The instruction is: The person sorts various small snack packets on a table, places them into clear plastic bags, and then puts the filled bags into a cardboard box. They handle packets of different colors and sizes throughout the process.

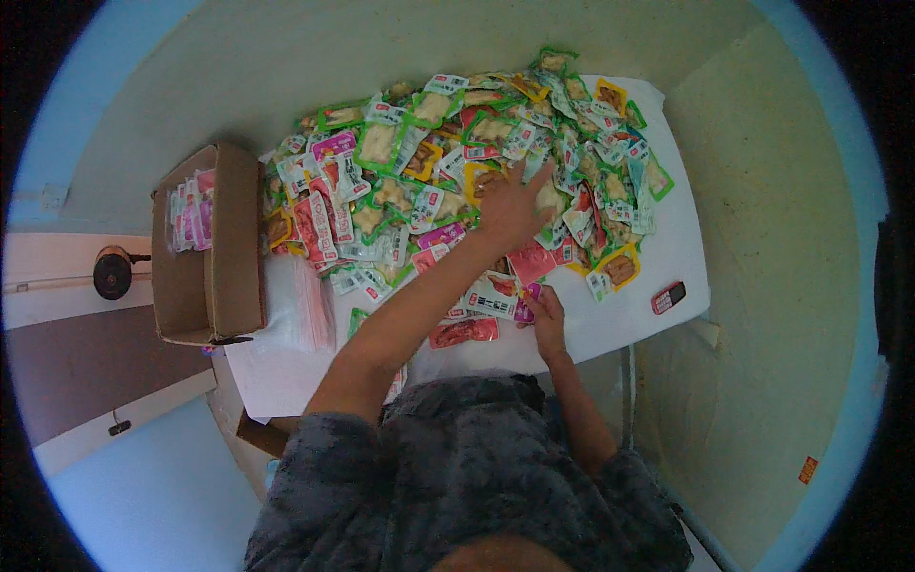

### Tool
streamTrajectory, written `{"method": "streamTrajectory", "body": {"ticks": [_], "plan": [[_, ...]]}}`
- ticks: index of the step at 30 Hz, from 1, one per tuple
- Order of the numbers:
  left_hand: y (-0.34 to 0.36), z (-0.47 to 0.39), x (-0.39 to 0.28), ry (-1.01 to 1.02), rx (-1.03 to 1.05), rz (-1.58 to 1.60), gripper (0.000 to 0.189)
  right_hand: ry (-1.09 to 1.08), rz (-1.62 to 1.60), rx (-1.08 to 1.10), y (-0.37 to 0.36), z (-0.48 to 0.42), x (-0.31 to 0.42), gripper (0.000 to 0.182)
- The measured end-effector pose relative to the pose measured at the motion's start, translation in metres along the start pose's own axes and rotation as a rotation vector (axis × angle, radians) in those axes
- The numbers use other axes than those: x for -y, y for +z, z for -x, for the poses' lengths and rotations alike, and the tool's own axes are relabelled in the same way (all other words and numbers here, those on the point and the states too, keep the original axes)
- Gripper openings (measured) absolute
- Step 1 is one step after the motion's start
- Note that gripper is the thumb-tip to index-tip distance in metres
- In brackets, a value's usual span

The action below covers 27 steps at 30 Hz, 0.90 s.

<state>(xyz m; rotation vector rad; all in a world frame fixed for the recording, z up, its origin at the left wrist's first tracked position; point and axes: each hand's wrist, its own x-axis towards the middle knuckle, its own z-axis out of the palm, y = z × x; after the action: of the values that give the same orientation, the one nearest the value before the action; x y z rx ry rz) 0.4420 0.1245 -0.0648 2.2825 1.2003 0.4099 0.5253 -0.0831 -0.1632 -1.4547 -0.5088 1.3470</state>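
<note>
A large heap of small sealed snack packets (379, 143), with green, yellow, red and magenta edges, covers much of a white-covered table (600, 325). My left hand (511, 207) reaches over the middle of the heap, palm down with fingers spread; whether its fingertips touch a packet is unclear. Near the front edge, my right hand (549, 318) pinches a magenta-edged packet (527, 302) between thumb and fingers. Beside it lies a white-labelled packet (493, 297), partly overlapped. A red meat packet (465, 332) rests flat just nearer to me.
An open cardboard box (239, 243) at the left holds upright packets (191, 214). Clear and pinkish plastic bags (307, 307) lie beside it. A small red and black phone (668, 297) sits on the table's right side. Walls border the far and right sides.
</note>
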Motion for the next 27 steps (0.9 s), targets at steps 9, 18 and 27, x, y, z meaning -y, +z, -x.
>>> {"method": "streamTrajectory", "body": {"ticks": [9,18,27], "plan": [[-0.084,-0.045,0.131,-0.057,-0.620,-0.609,0.065,-0.021,0.005,0.043,-0.004,-0.003,-0.009,0.015],[-0.104,-0.020,0.188,-0.431,-0.124,-0.390,0.104,-0.058,0.022,-0.003,-0.002,-0.001,-0.012,0.010],[-0.056,0.029,0.161,-0.125,-0.210,-0.339,0.088,-0.045,0.005,-0.045,0.005,0.002,-0.004,0.013]]}}
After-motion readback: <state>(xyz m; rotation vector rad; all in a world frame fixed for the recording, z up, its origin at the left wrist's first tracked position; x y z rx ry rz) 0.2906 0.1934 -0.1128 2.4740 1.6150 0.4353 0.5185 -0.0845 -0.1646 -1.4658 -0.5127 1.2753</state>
